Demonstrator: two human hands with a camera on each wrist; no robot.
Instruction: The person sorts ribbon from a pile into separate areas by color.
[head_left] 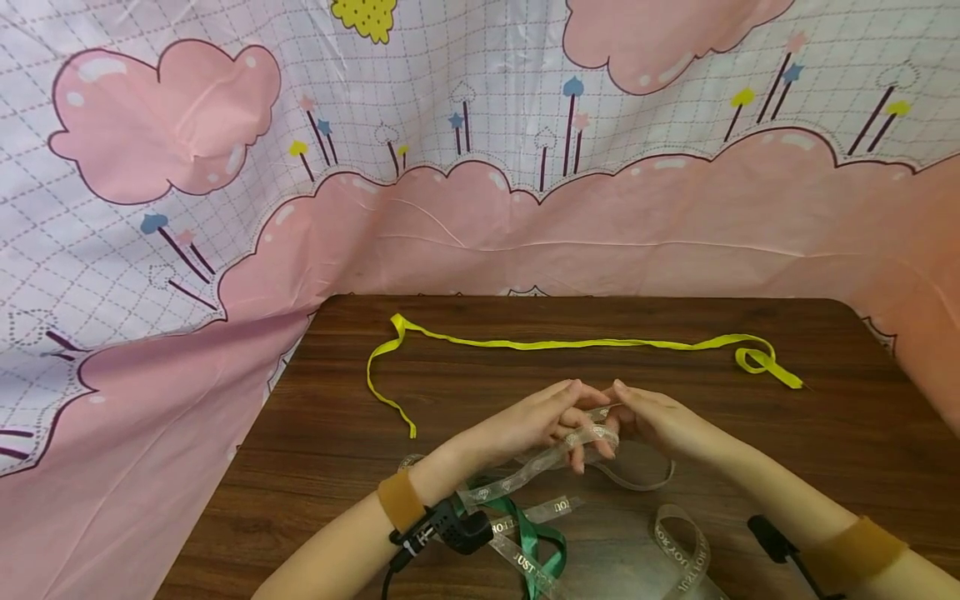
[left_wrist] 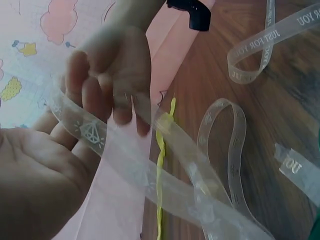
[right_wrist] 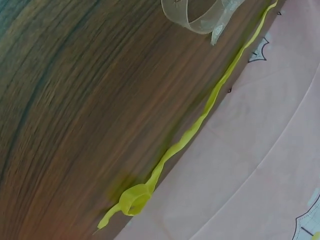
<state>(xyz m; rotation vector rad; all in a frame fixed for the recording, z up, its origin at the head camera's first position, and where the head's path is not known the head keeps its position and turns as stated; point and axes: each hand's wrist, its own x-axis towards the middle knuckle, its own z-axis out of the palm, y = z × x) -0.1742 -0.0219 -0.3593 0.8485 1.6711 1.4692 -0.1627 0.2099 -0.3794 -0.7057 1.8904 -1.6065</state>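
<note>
A sheer ribbon [head_left: 540,462] with white diamond prints runs up between the two hands above the wooden table. My left hand [head_left: 543,425] has its fingers bent around the ribbon, which crosses in front of them. Opposite it, my right hand [head_left: 656,417] holds the ribbon near its fingertips, thumb tip close to the left fingers. The left wrist view shows two strands of this sheer ribbon [left_wrist: 135,172] reaching the hands, one into the right hand [left_wrist: 112,75] and one across the fingers of the left hand [left_wrist: 40,175]. Neither hand appears in the right wrist view.
Along the table's [head_left: 300,500] far side lies a long yellow ribbon [head_left: 555,343], looped at its right end. Nearer, a green ribbon [head_left: 551,562] overlaps sheer ribbon pieces with white lettering. Another lettered ribbon [head_left: 693,554] curls at the front right. Patterned pink cloth [head_left: 600,242] hangs behind.
</note>
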